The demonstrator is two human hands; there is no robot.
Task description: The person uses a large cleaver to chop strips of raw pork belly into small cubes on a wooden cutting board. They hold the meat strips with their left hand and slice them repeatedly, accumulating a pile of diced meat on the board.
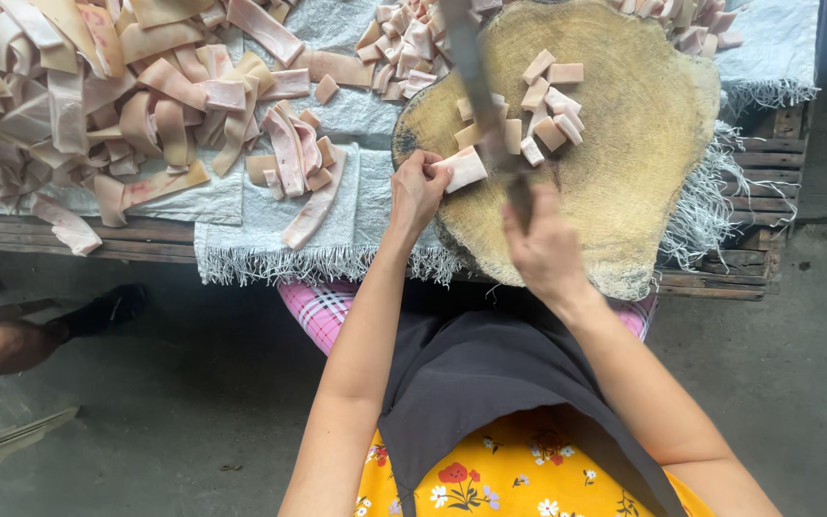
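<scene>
You are pinning the pale meat strip (463,168) at the near-left edge of the round wooden chopping block (624,191) with your left hand (417,191) while your right hand (546,251) is gripping the cleaver (482,96), so keep those fingertips curled back from the blade.

Rough meat-cutting yard — log chopping block (624,191), pallet bench (758,211), concrete floor (193,402).

Rough wooden block (624,182), perhaps metal blade (476,77)
</scene>
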